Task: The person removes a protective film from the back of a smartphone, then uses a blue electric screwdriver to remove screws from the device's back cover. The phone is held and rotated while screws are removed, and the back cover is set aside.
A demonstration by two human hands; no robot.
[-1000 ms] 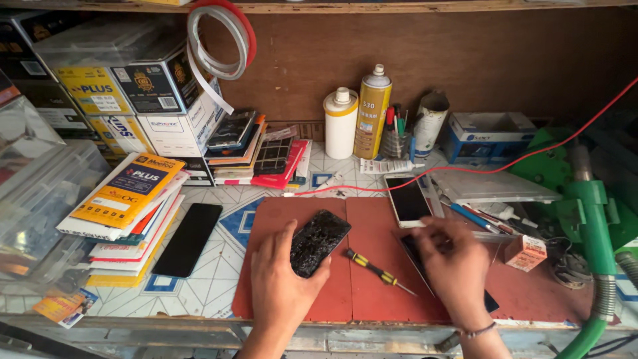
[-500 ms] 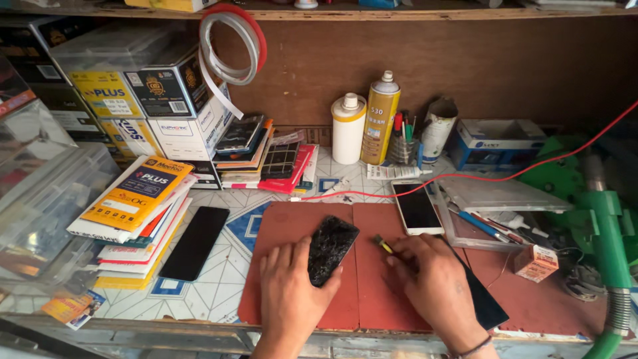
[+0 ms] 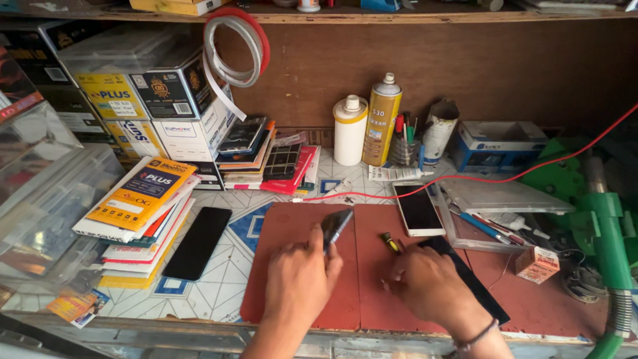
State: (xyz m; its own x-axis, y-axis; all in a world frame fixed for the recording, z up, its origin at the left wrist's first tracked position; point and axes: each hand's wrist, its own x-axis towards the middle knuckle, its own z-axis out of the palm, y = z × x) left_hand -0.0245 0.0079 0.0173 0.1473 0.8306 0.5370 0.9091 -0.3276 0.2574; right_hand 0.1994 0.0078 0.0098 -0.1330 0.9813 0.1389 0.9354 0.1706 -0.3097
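Observation:
My left hand (image 3: 300, 276) grips a small dark phone with a cracked screen (image 3: 335, 226), tipped up on its edge above the red work mat (image 3: 279, 233). My right hand (image 3: 425, 286) rests on the mat with its fingers over a yellow-handled screwdriver (image 3: 389, 240), whose handle end shows just beyond the fingertips. A black phone panel (image 3: 475, 282) lies partly under my right wrist. Whether the fingers actually pinch the screwdriver is hidden.
A white phone (image 3: 417, 209) lies at the mat's far edge under a red wire (image 3: 505, 178). A black phone (image 3: 198, 242) and stacked packets (image 3: 136, 199) are at the left. Bottles (image 3: 379, 119), boxes (image 3: 193, 113) and tape rolls (image 3: 236, 46) line the back; a green tool (image 3: 601, 219) is at the right.
My left hand has tilted the cracked phone from lying flat up onto its edge. My right hand moved left from the black panel onto the screwdriver.

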